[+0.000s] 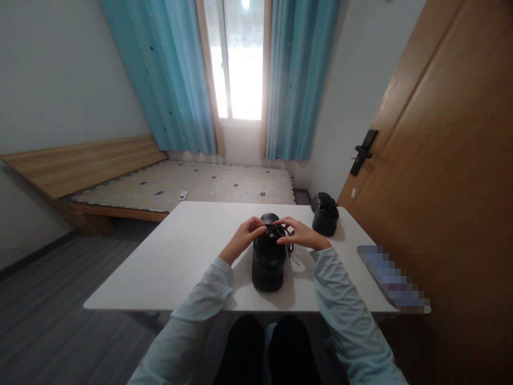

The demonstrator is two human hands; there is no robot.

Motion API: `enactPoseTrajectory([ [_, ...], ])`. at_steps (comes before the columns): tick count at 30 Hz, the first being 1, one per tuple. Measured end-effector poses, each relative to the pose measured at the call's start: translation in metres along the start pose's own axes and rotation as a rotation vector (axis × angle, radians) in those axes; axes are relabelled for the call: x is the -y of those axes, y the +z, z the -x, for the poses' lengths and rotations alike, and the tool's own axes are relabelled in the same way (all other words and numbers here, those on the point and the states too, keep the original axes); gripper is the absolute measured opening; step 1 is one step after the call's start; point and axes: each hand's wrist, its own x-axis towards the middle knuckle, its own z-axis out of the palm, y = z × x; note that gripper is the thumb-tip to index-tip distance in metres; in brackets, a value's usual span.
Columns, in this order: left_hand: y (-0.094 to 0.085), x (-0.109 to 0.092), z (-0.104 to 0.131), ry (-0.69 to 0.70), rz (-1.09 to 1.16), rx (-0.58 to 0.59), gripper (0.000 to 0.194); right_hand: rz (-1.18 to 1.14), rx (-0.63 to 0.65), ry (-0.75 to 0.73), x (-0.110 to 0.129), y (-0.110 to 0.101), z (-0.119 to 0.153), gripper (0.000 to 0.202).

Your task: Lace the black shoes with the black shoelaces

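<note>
A black shoe (pixel 267 266) stands on the white table (pixel 160 267), its heel toward me and its toe pointing away. Dark laces (pixel 290 247) hang in loops over its right side. My left hand (pixel 247 234) is at the left of the lacing, thumb and fingers pinched on the lace. From the right, my right hand (pixel 297 233) reaches over the laces, its fingers curved and closed around part of them. The exact grip of the fingertips is small and dark against the shoe.
A second black shoe (pixel 325 216) stands at the table's back right corner. A flat blurred-out object (pixel 390 280) lies along the right edge. Beyond the table is a bed (pixel 208 182) with a small white remote (pixel 183 195). A wooden door (pixel 452 160) is at the right.
</note>
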Motion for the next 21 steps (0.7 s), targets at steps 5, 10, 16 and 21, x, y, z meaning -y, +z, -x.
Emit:
enactPoseTrajectory([
  [5, -0.0009, -0.0051, 0.004, -0.041, 0.19, 0.061, 0.034, -0.001, 0.009, 0.007, -0.0005, 0.0, 0.0011, 0.06],
  [10, -0.001, -0.007, 0.0046, -0.018, 0.215, 0.064, 0.03, -0.01, 0.004, -0.008, -0.002, -0.0001, 0.0015, 0.06],
  [16, 0.0003, -0.0042, -0.0002, 0.08, 0.201, -0.044, 0.031, -0.012, 0.014, 0.005, 0.0029, -0.0018, 0.0008, 0.06],
  [21, -0.0021, -0.0065, -0.0003, 0.117, 0.042, -0.095, 0.029, -0.012, 0.012, 0.001, 0.0033, -0.0017, 0.0002, 0.059],
])
